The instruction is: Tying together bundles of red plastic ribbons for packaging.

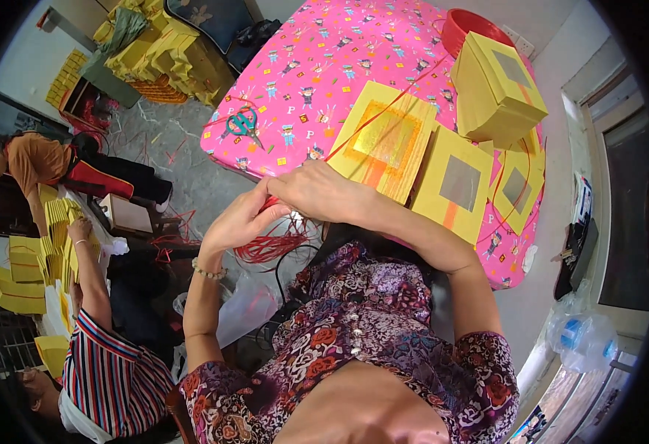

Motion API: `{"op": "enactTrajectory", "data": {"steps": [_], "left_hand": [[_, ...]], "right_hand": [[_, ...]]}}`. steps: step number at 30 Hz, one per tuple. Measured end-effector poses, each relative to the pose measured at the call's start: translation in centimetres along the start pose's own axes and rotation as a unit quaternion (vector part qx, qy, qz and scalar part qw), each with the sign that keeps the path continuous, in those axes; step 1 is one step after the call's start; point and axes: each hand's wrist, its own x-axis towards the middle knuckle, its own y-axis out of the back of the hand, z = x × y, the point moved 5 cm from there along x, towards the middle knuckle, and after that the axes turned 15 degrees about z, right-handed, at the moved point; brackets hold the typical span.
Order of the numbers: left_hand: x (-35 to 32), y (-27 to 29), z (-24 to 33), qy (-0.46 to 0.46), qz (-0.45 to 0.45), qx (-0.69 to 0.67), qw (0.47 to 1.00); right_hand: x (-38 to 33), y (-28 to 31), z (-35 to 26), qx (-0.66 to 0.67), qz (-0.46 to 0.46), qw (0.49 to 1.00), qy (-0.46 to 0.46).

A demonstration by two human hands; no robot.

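Observation:
My left hand (237,219) is closed on a bundle of thin red cords (272,244) whose loose ends hang below it. Against it rests my right hand (317,189), fingers bent and pressed together at the top of the bundle. One red cord (369,122) stretches from my right hand up and to the right, across a yellow paper stack (355,118) with an orange-patterned square. Beside that stack lies a yellow paper packet (429,164) with a grey square and an orange strip. The exact grip of my right fingertips is hidden.
Teal-handled scissors (243,127) lie on the pink patterned tablecloth (295,89). A red basin (468,28) and a tall yellow paper stack (480,96) stand at the far right. At left, two people work near yellow paper packets (25,277). A clear plastic bag (247,311) hangs below my hands.

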Motion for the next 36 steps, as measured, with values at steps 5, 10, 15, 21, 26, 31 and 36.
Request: {"op": "enactTrajectory", "data": {"steps": [5, 10, 15, 21, 26, 31, 36], "left_hand": [[0.4, 0.5, 2.3, 0.019, -0.046, 0.065, 0.997], [0.9, 1.4, 1.8, -0.017, -0.026, 0.033, 0.999], [1.1, 1.9, 0.2, 0.009, 0.061, -0.007, 0.998], [2.8, 0.7, 0.6, 0.011, 0.272, -0.074, 0.959], [4.3, -1.5, 1.2, -0.028, 0.34, -0.077, 0.937], [4.6, -2.5, 1.6, -0.041, 0.366, -0.146, 0.918], [3.6, -1.8, 2.0, -0.106, 0.438, -0.115, 0.886]], "right_hand": [[-0.4, 1.6, 0.7, 0.025, 0.043, 0.998, 0.031], [-0.7, 5.1, 2.2, -0.02, 0.08, 0.996, 0.028], [-1.4, 7.5, 5.9, -0.073, 0.154, 0.985, -0.001], [-1.1, 6.6, 5.3, 0.092, 0.305, 0.933, -0.169], [-0.2, 3.8, 2.7, 0.198, 0.379, 0.876, -0.224], [-0.5, 2.5, 2.4, 0.299, 0.432, 0.81, -0.261], [-0.1, 0.2, 1.7, 0.372, 0.405, 0.795, -0.257]]}}
